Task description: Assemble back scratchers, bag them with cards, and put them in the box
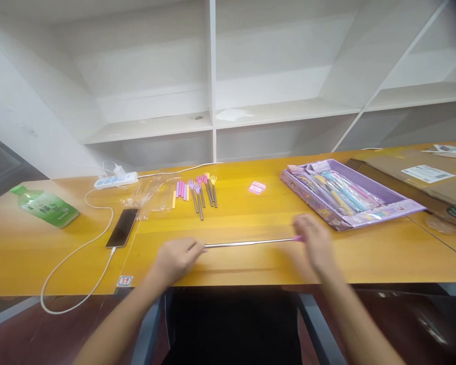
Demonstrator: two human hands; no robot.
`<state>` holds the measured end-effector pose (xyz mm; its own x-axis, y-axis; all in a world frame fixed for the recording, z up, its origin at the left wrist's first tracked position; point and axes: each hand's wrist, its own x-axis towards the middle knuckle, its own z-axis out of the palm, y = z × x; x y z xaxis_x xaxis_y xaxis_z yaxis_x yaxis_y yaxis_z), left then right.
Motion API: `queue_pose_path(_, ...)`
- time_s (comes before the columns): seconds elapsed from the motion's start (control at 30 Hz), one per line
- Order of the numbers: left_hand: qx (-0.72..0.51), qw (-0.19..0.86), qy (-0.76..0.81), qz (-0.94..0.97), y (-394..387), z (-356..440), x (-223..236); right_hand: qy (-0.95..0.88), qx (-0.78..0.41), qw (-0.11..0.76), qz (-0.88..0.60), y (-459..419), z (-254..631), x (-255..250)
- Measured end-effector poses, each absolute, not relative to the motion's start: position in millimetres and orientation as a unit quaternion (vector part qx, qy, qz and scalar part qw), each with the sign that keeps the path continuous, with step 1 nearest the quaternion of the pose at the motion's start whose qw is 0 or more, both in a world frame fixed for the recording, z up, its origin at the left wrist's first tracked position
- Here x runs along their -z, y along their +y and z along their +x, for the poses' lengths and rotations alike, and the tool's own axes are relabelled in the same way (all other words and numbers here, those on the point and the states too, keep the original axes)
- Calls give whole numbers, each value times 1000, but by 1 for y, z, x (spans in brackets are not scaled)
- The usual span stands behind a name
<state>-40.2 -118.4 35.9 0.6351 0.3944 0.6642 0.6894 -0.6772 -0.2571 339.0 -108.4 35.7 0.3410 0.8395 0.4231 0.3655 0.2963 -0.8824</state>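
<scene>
Head view: what is the person handling?

— A thin metal rod [247, 244], held nearly level between the two hands, over the near part of the desk [235, 213].

— How is each hand set?

— The left hand [178, 257] is clenched on the plain end. The right hand [314, 242] grasps the pink tip at the other end; it is blurred, so I can't make out its separate fingers.

— And just beyond the rod?

— A cluster of scratchers [199, 204] with short metal handles and hand-shaped heads in purple, pink and yellow. Beside them on the left stands a row of coloured sticks [181, 190], laid side by side, then a crumpled clear bag [152, 197].

— Toward the right?

— A small pink card [257, 187] by itself, then a purple tray [309, 202] of wrapped packages [338, 190], and next to that a cardboard box [383, 165].

— The left end?

— A dark phone [122, 228] near the bag, a white power strip [116, 180] behind it, and farther out a green bottle [47, 205], cap pointing left.

— At the back?

— White shelving [214, 76].
</scene>
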Motion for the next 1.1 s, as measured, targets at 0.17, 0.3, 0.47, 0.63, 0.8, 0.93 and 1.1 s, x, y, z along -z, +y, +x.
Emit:
queue_pose_path(0.17, 291, 182, -295, -892, -123, 27, -10, -557, -321, 592, -485, -126, 215, 2)
queue_pose_path(0.3, 285, 172, -290, -897, -122, 19, -3, -620, -325, 538, -470, -125, 221, 20)
queue_pose_path(0.47, 281, 173, -297, -896, -122, 15, 2, -600, -363, 528, -480, -119, 231, 31)
queue_pose_path(0.63, 279, 166, -303, -896, -122, 21, 7, -613, -355, 511, -487, -117, 229, 35)
queue_pose_path(0.8, 277, 156, -301, -899, -121, 20, 5, -645, -290, 496, -503, -117, 236, 29)
queue_pose_path(0.93, 286, 153, -298, -898, -121, 25, 6, -683, -211, 483, -506, -116, 238, 25)
queue_pose_path(1.1, 286, 157, -302, -896, -114, 29, 9, -710, -140, 458, -516, -117, 249, 15)
